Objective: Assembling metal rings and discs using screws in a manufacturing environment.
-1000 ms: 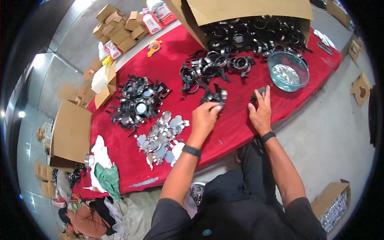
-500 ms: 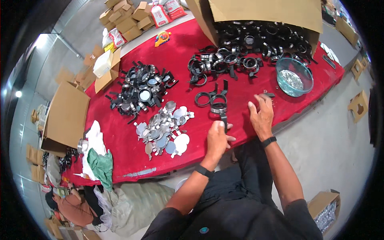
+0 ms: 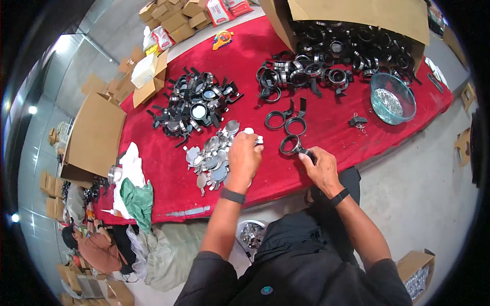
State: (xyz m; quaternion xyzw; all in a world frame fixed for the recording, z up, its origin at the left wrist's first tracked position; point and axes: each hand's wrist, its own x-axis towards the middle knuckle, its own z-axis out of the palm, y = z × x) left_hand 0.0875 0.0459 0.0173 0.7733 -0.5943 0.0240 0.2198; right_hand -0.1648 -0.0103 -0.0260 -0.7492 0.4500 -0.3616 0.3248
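On the counter (image 3: 332, 125), discs (image 3: 210, 162) lie before a heap of rings (image 3: 196, 102); to the right, a bowl (image 3: 392, 115) stands before a box (image 3: 362, 20).
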